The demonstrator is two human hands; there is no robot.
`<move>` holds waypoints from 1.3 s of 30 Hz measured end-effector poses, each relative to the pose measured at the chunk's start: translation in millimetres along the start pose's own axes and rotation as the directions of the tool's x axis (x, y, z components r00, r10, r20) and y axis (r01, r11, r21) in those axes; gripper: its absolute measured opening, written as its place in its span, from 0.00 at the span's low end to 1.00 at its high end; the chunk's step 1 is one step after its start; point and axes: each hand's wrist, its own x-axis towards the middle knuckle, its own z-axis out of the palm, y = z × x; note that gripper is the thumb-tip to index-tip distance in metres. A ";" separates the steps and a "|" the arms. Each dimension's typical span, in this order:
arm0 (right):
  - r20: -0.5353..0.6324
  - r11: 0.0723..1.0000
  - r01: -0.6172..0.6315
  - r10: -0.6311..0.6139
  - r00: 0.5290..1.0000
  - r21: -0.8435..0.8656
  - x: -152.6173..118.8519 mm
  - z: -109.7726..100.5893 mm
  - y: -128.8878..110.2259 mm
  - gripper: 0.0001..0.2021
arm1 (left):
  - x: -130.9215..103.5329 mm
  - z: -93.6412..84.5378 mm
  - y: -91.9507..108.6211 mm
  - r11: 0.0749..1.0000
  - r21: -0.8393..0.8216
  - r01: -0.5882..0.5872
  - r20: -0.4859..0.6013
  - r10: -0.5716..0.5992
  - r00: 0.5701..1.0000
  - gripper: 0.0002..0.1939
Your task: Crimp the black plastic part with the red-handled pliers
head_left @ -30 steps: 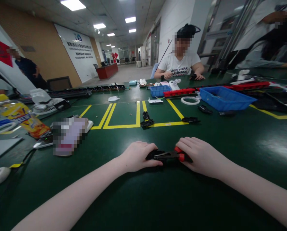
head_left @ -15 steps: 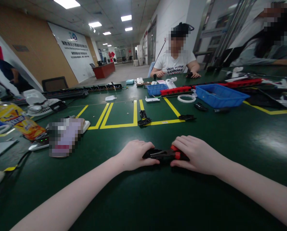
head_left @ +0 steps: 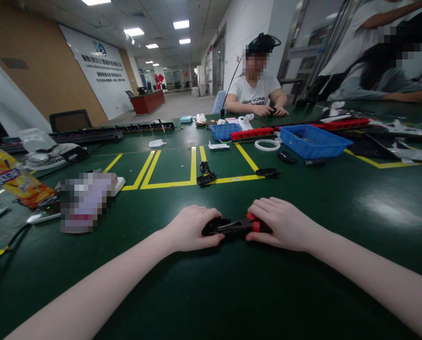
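Observation:
A black part (head_left: 214, 226) is pinched between the thumb and fingers of my left hand (head_left: 196, 228). My right hand (head_left: 282, 224) is wrapped round the red and black handles of a hand tool (head_left: 237, 227), whose dark head points left and meets the part. Most of the handles are hidden in my right palm. Beyond my hands, a black assembly (head_left: 206, 174) lies on the yellow tape, and another black piece (head_left: 268, 172) rests at the tape's right corner.
Blue bins (head_left: 313, 141) (head_left: 225, 131) stand beyond, near a red rail (head_left: 252, 133) and a white ring (head_left: 267, 145). A phone-like object (head_left: 88, 203) and an orange drink bottle (head_left: 18, 179) lie left. A person (head_left: 255, 87) sits across the green table (head_left: 197, 293).
The whole view has shifted slightly, so most things appear further left. Both my hands keep their holds. The person across has brought their hands closer together.

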 end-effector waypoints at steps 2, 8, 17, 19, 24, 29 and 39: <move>-0.001 1.000 -0.004 0.004 1.000 0.003 0.3 -0.7 -0.1 0.22 | 0.2 0.2 -0.4 1.000 0.004 0.001 0.002 -0.001 1.000 0.17; 0.004 1.000 -0.016 0.016 1.000 0.016 -0.2 -2.2 -1.5 0.21 | 1.5 1.6 -2.6 1.000 0.028 -0.002 0.014 0.002 1.000 0.18; 0.000 1.000 -0.023 0.023 1.000 0.015 -0.4 -2.9 -3.6 0.21 | 0.9 3.0 -3.3 0.999 0.035 -0.005 -0.007 0.005 1.000 0.19; -0.005 1.000 -0.023 0.023 1.000 0.009 -0.9 -4.1 -3.1 0.20 | 0.4 3.2 -3.1 0.999 0.033 -0.009 -0.013 0.010 1.000 0.18; -0.036 0.999 -0.030 0.031 0.999 0.021 -2.2 -6.3 -2.5 0.18 | 0.1 3.0 -2.3 1.000 0.026 -0.008 -0.011 0.009 1.000 0.19; -0.031 0.999 -0.029 0.029 0.999 0.018 -1.8 -5.5 -3.1 0.19 | 0.4 2.8 -2.0 1.000 0.031 0.003 0.001 -0.003 1.000 0.19; 0.020 0.995 -0.065 0.064 0.998 0.082 -0.5 -8.9 -8.8 0.18 | 0.9 2.1 -1.9 1.000 0.019 0.013 0.018 -0.013 1.000 0.19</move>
